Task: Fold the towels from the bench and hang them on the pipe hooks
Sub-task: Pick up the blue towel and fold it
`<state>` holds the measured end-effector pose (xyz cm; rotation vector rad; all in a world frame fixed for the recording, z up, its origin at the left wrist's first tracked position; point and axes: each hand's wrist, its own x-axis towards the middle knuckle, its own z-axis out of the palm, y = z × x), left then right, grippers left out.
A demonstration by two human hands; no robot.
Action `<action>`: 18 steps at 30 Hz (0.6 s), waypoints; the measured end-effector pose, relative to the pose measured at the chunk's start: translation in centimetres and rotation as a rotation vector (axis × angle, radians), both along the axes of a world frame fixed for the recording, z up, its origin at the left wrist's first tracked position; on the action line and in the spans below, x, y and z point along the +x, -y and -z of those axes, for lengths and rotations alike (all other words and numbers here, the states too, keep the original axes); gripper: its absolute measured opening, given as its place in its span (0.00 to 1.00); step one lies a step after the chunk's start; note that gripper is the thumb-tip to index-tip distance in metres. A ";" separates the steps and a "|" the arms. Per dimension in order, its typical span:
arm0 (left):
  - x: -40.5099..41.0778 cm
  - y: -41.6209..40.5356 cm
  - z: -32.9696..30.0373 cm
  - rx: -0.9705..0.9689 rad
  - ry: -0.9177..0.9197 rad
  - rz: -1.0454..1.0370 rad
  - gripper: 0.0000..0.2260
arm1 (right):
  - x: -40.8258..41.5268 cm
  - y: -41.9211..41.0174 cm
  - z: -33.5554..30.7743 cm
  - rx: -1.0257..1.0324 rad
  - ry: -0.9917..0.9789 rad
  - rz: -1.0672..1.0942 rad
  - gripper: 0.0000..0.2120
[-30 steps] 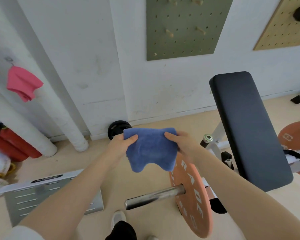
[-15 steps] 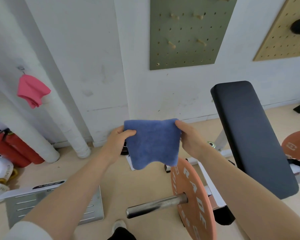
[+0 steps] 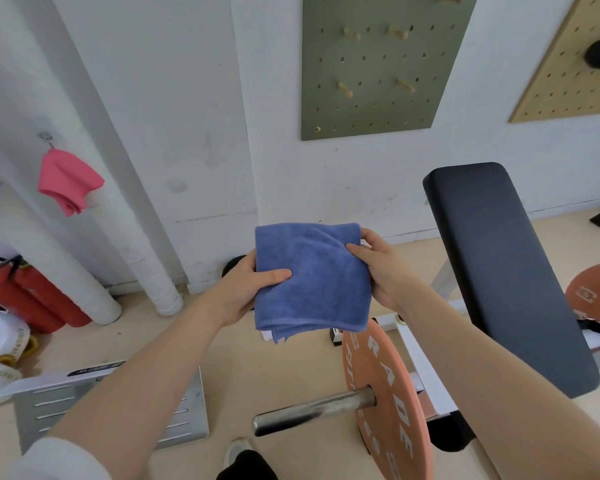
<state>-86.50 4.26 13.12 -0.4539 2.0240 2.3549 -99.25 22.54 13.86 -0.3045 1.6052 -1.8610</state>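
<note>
your left hand point(image 3: 248, 289) pinches the left edge of the folded blue towel point(image 3: 312, 277), thumb across its front; your right hand point(image 3: 378, 268) grips its upper right edge. the towel hangs between them in the air. left of your grip, a pink towel point(image 3: 66, 180) hangs from a hook point(image 3: 45, 137) on the white pipe point(image 3: 125, 244). right of it stands the black bench point(image 3: 506, 271).

The blue towel point(image 3: 312, 275) is soft, matt terry cloth with a stitched hem. The pink towel point(image 3: 68, 180) looks like smooth matt cloth. The worktop point(image 3: 506, 271) has dark, faintly sheened padding. The barbell sleeve point(image 3: 312, 410) is brushed metal, and the pipe point(image 3: 146, 237) is rough and white-painted.
</note>
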 end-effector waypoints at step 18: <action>-0.9 4.2 -1.0 -0.155 0.123 -0.464 0.08 | -1.8 5.6 0.1 0.054 -0.098 -0.188 0.15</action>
